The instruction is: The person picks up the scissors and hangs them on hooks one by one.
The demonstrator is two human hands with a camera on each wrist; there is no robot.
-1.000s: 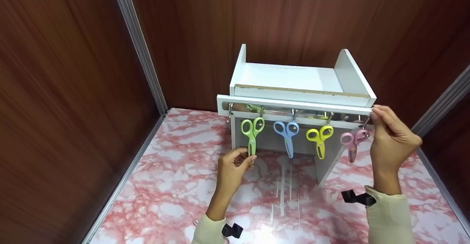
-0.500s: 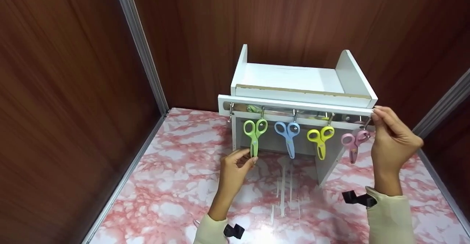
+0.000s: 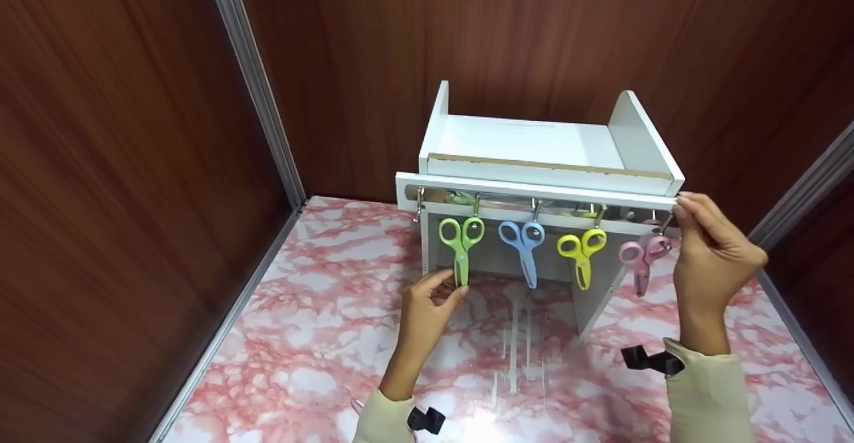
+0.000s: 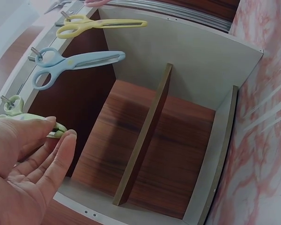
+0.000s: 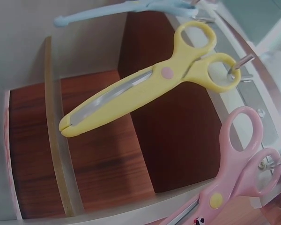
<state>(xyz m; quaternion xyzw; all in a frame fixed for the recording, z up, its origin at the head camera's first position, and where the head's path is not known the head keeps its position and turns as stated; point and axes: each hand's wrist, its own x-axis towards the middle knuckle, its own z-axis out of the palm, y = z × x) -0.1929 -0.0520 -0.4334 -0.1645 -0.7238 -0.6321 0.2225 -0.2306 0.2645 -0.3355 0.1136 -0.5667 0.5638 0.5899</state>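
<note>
Green scissors (image 3: 461, 249) hang by one handle ring from a hook on a white rail (image 3: 534, 186). My left hand (image 3: 427, 306) pinches their lower end between thumb and fingers; the left wrist view shows the fingertips at the tip of the green scissors (image 4: 58, 130). To their right, blue scissors (image 3: 524, 249), yellow scissors (image 3: 582, 256) and pink scissors (image 3: 643, 259) hang from hooks of their own, points down. My right hand (image 3: 714, 263) pinches the rail's right end with thumb and fingertips. This hand lies almost wholly outside the right wrist view.
Behind the rail stands a white shelf unit (image 3: 527, 139) with raised sides. A bare hook (image 3: 419, 203) hangs at the rail's left end. The table (image 3: 300, 356) has a red and white marbled top with pale streaks. Brown wood-grain panels (image 3: 333, 63) surround it.
My left hand has shifted slightly right. The green scissors have swung a little right, then partly back left, while pinched. The right hand stays at the rail's end.
</note>
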